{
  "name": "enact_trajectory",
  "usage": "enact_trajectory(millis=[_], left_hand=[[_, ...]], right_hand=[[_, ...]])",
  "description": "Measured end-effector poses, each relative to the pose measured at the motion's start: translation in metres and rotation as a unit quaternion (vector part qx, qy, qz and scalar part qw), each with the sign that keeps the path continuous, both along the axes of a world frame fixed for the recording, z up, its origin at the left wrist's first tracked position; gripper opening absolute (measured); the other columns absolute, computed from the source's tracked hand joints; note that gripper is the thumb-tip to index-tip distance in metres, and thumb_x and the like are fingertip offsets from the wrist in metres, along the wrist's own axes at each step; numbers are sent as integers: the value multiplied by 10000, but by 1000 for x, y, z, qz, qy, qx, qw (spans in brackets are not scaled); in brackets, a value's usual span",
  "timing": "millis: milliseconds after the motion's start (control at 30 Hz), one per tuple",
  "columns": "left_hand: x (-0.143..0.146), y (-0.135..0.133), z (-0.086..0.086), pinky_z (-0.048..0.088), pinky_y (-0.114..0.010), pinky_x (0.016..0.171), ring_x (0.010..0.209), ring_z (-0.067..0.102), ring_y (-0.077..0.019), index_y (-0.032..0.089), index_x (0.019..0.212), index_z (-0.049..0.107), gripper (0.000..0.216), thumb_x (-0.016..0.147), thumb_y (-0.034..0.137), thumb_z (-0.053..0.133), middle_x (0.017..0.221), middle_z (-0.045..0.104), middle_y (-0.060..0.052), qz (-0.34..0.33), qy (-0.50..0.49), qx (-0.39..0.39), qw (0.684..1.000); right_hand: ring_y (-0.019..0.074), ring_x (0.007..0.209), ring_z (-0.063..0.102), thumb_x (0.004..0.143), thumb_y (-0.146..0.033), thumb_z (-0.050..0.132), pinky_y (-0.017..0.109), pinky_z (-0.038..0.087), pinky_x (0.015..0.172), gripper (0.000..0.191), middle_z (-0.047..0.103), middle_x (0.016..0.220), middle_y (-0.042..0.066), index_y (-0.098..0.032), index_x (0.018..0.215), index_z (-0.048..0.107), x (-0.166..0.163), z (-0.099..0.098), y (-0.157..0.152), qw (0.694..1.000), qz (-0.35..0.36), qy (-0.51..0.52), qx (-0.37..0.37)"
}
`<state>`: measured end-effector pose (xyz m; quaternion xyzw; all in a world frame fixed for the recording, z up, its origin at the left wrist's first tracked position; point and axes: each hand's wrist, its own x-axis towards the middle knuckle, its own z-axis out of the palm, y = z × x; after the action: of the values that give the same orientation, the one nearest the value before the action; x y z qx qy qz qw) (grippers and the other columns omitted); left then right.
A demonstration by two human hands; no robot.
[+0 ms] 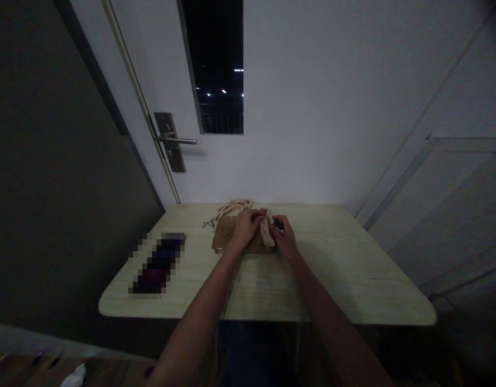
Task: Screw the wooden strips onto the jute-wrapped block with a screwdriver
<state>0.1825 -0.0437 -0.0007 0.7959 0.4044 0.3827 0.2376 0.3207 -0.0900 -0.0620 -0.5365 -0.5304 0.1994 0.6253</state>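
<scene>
A flat brown bag or box (224, 233) with a shiny lower edge lies on the table; its exact kind is hard to make out in the dim light. Across its right end runs a pale strap (266, 235) with small dark holes or studs. My left hand (246, 226) rests over the brown piece, fingers closed at the upper end of this strap. At the strap's right side, my right hand (285, 236) is closed around a small black object (278, 223), too dark to name. A long pale strap (236, 205) lies looped behind, with a metal-looking clasp (208, 222) at its left.
The light wooden table (353, 269) has rounded front corners and stands against a white door with a metal handle (177, 140). A blurred-out dark item (159, 263) lies on the table's left. A white crumpled thing (74, 376) is on the floor.
</scene>
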Motion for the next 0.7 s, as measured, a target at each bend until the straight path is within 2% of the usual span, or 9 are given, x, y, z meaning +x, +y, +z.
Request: enact_trajectory(millis=[200, 400, 600, 700], left_hand=[[4, 0, -6, 483, -340, 939, 969, 665, -198, 183, 988, 726, 205, 854, 142, 576, 1029, 733, -52, 0, 21, -1, 1000], [4, 1, -10, 476, -325, 941, 983, 657, -194, 183, 995, 726, 200, 857, 146, 586, 1041, 728, -58, -9, 36, 7, 999], [3, 0, -12, 474, -327, 939, 994, 650, -196, 183, 1021, 715, 222, 839, 127, 601, 1054, 720, -68, -14, 44, 16, 999], [3, 0, -14, 481, -323, 923, 975, 653, -196, 182, 1015, 712, 220, 833, 124, 604, 1046, 720, -68, -18, 43, 19, 999]], right_hand=[[183, 832, 564, 788, -382, 540, 316, 500, 720, 285, 590, 885, 25, -235, 1032, 520, 0, 0, 0, 1000, -1, -7, -5], [184, 834, 569, 787, -373, 546, 313, 497, 724, 281, 588, 886, 25, -235, 1031, 520, -1, 0, 0, 1000, 5, -2, -8], [178, 832, 578, 810, -395, 531, 320, 503, 738, 285, 598, 920, 31, -236, 1046, 525, 0, -1, 2, 1000, -16, 0, 3], [179, 863, 595, 822, -445, 521, 335, 521, 754, 319, 608, 998, 53, -226, 1054, 535, 0, 0, 3, 998, -31, 39, 28]])
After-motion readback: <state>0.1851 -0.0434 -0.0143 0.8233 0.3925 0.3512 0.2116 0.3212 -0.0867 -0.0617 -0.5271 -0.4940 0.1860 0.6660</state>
